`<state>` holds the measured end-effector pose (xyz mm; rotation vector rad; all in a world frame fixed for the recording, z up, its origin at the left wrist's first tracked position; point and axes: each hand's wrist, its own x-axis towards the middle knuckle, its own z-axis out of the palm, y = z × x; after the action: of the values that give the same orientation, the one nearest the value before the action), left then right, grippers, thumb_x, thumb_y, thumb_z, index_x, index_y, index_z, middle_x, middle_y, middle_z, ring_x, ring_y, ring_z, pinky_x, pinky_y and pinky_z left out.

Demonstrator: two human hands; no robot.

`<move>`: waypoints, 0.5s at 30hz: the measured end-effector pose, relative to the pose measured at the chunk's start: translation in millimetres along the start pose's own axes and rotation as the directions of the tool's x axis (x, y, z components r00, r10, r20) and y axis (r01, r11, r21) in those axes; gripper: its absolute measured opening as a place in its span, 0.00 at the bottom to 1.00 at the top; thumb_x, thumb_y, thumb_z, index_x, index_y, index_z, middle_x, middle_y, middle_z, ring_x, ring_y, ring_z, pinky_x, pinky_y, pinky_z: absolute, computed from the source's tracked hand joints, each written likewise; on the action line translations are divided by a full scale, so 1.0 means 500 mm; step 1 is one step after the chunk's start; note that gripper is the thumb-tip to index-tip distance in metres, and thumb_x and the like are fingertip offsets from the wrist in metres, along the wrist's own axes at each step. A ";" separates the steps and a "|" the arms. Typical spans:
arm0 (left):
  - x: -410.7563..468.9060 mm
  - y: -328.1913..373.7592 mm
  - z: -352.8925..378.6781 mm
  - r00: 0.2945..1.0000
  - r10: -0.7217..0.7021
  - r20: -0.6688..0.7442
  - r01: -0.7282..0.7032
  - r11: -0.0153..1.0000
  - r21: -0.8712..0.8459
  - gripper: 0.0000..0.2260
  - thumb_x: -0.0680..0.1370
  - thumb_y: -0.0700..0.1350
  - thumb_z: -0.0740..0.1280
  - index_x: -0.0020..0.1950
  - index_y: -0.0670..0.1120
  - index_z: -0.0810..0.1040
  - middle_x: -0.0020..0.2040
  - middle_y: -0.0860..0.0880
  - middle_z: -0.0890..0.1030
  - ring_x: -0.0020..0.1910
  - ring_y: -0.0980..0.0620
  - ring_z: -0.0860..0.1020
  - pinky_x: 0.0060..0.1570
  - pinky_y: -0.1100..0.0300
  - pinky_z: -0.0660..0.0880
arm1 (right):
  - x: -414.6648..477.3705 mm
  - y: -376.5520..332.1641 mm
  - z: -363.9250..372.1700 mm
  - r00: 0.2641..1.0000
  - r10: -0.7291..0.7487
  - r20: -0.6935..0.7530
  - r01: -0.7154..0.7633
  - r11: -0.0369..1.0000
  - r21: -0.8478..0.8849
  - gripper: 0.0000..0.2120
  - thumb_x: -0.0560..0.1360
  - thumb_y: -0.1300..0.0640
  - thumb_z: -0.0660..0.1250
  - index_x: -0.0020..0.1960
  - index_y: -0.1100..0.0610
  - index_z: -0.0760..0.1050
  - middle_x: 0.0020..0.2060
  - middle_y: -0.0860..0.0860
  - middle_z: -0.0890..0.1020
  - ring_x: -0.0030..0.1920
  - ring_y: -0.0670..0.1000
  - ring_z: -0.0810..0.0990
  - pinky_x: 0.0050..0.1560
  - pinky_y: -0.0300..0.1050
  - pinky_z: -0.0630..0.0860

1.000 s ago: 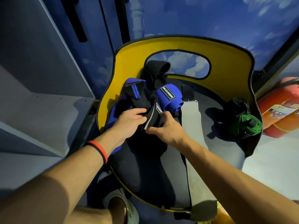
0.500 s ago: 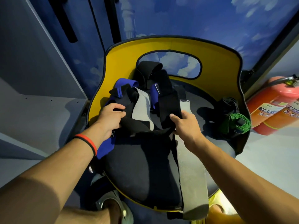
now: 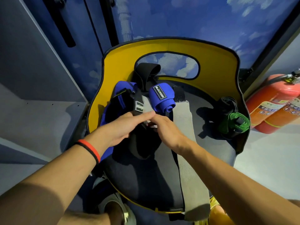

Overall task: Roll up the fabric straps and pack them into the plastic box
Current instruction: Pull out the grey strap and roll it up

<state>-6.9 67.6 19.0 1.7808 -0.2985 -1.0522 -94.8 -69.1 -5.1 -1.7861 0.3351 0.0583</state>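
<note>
Now one blue roll (image 3: 163, 99), two fire extinguishers (image 3: 274, 101); left hand (image 3: 123, 127) flat over straps (image 3: 142, 143), right hand (image 3: 165, 129) unclear.

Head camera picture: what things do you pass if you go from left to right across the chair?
grey shelf → rolled blue strap → long grey strap → green strap → red fire extinguisher

Red and black wristbands (image 3: 90, 149) behind the left hand (image 3: 121, 129)
</note>
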 end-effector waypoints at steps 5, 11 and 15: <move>0.028 -0.025 -0.023 0.944 0.064 -0.324 -0.073 0.997 -0.016 0.17 0.71 0.57 0.74 0.56 0.51 0.85 0.52 0.49 0.87 0.55 0.47 0.84 0.63 0.45 0.77 | 0.006 0.016 -0.005 0.990 0.031 -0.136 -0.019 0.996 0.090 0.17 0.77 0.67 0.64 0.60 0.52 0.81 0.46 0.46 0.83 0.45 0.44 0.80 0.47 0.37 0.75; 0.008 -0.023 -0.059 0.964 -0.031 -0.266 -0.072 0.927 -0.369 0.14 0.78 0.39 0.62 0.58 0.46 0.85 0.51 0.42 0.87 0.47 0.43 0.86 0.50 0.50 0.82 | 0.007 0.061 0.002 0.984 0.170 -0.058 -0.175 0.981 -0.082 0.38 0.71 0.59 0.77 0.76 0.48 0.65 0.63 0.50 0.77 0.61 0.54 0.79 0.64 0.49 0.76; 0.022 -0.023 -0.081 0.950 -0.048 -0.309 -0.053 0.950 -0.309 0.11 0.76 0.35 0.62 0.51 0.44 0.83 0.42 0.42 0.84 0.40 0.43 0.83 0.40 0.54 0.81 | 0.023 0.052 0.002 0.962 0.123 -0.244 -0.075 0.978 0.197 0.23 0.74 0.67 0.74 0.67 0.55 0.75 0.47 0.49 0.80 0.42 0.46 0.80 0.43 0.36 0.77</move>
<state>27.7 91.9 8.5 1.6225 0.0629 -0.7488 -90.6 -75.8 -32.6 -1.5915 0.5964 -0.1296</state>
